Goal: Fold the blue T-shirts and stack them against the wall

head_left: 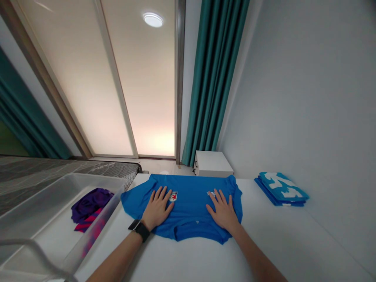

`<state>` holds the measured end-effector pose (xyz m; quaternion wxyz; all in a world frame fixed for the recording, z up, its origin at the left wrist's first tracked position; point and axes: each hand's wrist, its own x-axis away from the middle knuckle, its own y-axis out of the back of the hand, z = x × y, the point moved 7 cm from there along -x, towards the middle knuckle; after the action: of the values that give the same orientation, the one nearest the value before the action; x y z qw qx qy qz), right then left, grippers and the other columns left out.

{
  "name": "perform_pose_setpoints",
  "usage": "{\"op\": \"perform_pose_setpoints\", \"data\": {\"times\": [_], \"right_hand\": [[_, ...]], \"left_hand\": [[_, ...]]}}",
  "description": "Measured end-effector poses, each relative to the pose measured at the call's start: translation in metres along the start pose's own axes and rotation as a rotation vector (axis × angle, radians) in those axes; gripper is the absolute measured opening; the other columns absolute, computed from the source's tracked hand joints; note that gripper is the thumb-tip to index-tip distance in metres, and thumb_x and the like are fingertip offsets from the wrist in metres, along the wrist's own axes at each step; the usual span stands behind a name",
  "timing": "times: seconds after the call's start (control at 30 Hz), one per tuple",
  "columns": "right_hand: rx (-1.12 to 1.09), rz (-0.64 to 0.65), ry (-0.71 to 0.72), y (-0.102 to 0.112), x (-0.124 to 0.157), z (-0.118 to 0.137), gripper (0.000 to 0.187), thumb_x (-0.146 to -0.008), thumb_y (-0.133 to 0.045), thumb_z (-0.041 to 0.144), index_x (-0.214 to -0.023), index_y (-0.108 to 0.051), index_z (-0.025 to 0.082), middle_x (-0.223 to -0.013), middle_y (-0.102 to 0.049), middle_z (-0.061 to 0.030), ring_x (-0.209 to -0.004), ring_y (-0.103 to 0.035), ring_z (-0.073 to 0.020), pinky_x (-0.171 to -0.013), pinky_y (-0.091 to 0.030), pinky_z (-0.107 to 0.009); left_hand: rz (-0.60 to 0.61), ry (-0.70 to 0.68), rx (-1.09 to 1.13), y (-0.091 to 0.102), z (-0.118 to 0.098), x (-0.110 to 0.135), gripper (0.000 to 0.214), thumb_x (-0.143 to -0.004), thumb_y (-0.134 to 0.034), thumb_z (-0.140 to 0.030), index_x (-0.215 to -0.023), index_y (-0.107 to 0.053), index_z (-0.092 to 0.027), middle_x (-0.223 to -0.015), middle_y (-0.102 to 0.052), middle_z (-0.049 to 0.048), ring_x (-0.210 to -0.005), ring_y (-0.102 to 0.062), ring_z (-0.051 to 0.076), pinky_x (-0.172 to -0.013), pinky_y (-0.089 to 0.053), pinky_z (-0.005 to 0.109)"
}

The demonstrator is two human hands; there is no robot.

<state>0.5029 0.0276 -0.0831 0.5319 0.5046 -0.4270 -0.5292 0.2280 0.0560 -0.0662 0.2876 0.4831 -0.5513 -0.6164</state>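
Note:
A blue T-shirt (190,207) lies spread on the white table (182,262), its neckline towards me and its lower part reaching the table's far edge. A red and white crest shows on its chest, next to my left hand (158,208). That hand rests flat on the cloth with fingers spread; a black watch (140,230) is on its wrist. On the shirt's right side, my right hand (222,211) also lies flat, fingers apart, partly covering a small white print. Neither hand grips the fabric.
At the right, folded blue clothes (282,190) with a white pattern are stacked by the wall. A clear plastic bin (70,176) on the left holds a purple and red garment (91,207). Beyond the table stand a white cabinet (214,162) and a green curtain (219,86).

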Motion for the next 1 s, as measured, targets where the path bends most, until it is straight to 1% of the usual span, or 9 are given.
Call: {"op": "perform_pose_setpoints", "data": {"times": [0.13,0.27,0.43,0.5,0.57,0.63,0.7,0.83,1.0], "right_hand": [[0.020,0.002,-0.021,-0.002,0.020,0.000,0.061,-0.097,-0.031,0.055,-0.152,-0.029,0.027,-0.159,-0.023,-0.0096,-0.147,-0.013,-0.0327,-0.111,-0.006,-0.068],[0.013,-0.042,-0.014,-0.005,0.045,0.006,0.062,-0.097,-0.029,0.057,-0.152,-0.028,0.028,-0.159,-0.025,-0.0095,-0.147,-0.013,-0.0331,-0.111,-0.009,-0.068],[0.034,-0.057,-0.062,-0.008,0.075,0.015,0.063,-0.096,-0.030,0.056,-0.151,-0.031,0.025,-0.158,-0.026,-0.0109,-0.146,-0.017,-0.0344,-0.112,-0.013,-0.065],[0.053,-0.043,-0.079,-0.004,0.081,0.019,0.063,-0.096,-0.032,0.055,-0.150,-0.035,0.023,-0.156,-0.031,-0.0127,-0.144,-0.021,-0.0349,-0.114,-0.013,-0.061],[0.078,-0.033,-0.072,0.003,0.078,0.023,0.062,-0.095,-0.035,0.053,-0.147,-0.042,0.020,-0.150,-0.041,-0.0158,-0.141,-0.030,-0.0365,-0.115,-0.012,-0.059],[0.090,-0.033,-0.044,0.013,0.068,0.028,0.058,-0.094,-0.037,0.050,-0.141,-0.050,0.018,-0.140,-0.052,-0.0180,-0.135,-0.039,-0.0370,-0.115,-0.012,-0.059],[0.064,-0.045,0.011,0.022,0.051,0.035,0.054,-0.096,-0.035,0.045,-0.137,-0.055,0.017,-0.137,-0.055,-0.0176,-0.134,-0.041,-0.0345,-0.116,-0.014,-0.056],[-0.042,-0.062,0.151,0.024,0.014,0.050,0.053,-0.098,-0.032,0.043,-0.141,-0.049,0.018,-0.150,-0.042,-0.0128,-0.142,-0.030,-0.0269,-0.118,-0.017,-0.046],[-0.096,0.009,0.085,0.002,-0.017,0.045,0.059,-0.098,-0.028,0.050,-0.148,-0.039,0.019,-0.156,-0.031,-0.0111,-0.145,-0.023,-0.0253,-0.118,-0.013,-0.047]], "left_hand": [[0.020,-0.005,-0.016,0.000,-0.009,0.016,0.058,-0.096,-0.038,-0.054,-0.147,-0.041,-0.027,-0.153,-0.038,0.0101,-0.143,-0.027,0.036,-0.113,-0.018,0.063],[0.045,-0.033,-0.016,0.005,-0.020,0.035,0.060,-0.096,-0.034,-0.056,-0.150,-0.036,-0.027,-0.155,-0.035,0.0092,-0.144,-0.024,0.037,-0.113,-0.017,0.063],[0.065,0.017,-0.056,0.006,-0.022,0.054,0.059,-0.096,-0.036,-0.054,-0.149,-0.036,-0.028,-0.155,-0.034,0.0079,-0.144,-0.023,0.039,-0.111,-0.021,0.064],[0.054,0.032,-0.083,0.006,-0.022,0.058,0.058,-0.096,-0.038,-0.051,-0.149,-0.037,-0.028,-0.155,-0.034,0.0079,-0.144,-0.024,0.039,-0.110,-0.022,0.064],[0.036,0.024,-0.106,0.007,-0.024,0.059,0.058,-0.096,-0.039,-0.051,-0.148,-0.039,-0.027,-0.154,-0.036,0.0088,-0.143,-0.026,0.039,-0.110,-0.024,0.064],[0.009,-0.017,-0.111,0.010,-0.028,0.055,0.059,-0.095,-0.040,-0.052,-0.147,-0.041,-0.025,-0.153,-0.039,0.0102,-0.143,-0.028,0.036,-0.112,-0.026,0.058],[-0.023,-0.076,-0.096,0.014,-0.034,0.045,0.060,-0.096,-0.039,-0.054,-0.146,-0.042,-0.023,-0.152,-0.040,0.0106,-0.142,-0.032,0.031,-0.114,-0.029,0.050],[-0.050,-0.118,-0.067,0.021,-0.033,0.010,0.057,-0.097,-0.038,-0.047,-0.146,-0.041,-0.018,-0.152,-0.039,0.0113,-0.140,-0.037,0.026,-0.114,-0.031,0.043],[0.051,-0.067,-0.081,0.010,-0.005,-0.043,0.058,-0.096,-0.041,-0.039,-0.147,-0.038,-0.011,-0.153,-0.037,0.0145,-0.141,-0.034,0.027,-0.115,-0.029,0.040]]}}
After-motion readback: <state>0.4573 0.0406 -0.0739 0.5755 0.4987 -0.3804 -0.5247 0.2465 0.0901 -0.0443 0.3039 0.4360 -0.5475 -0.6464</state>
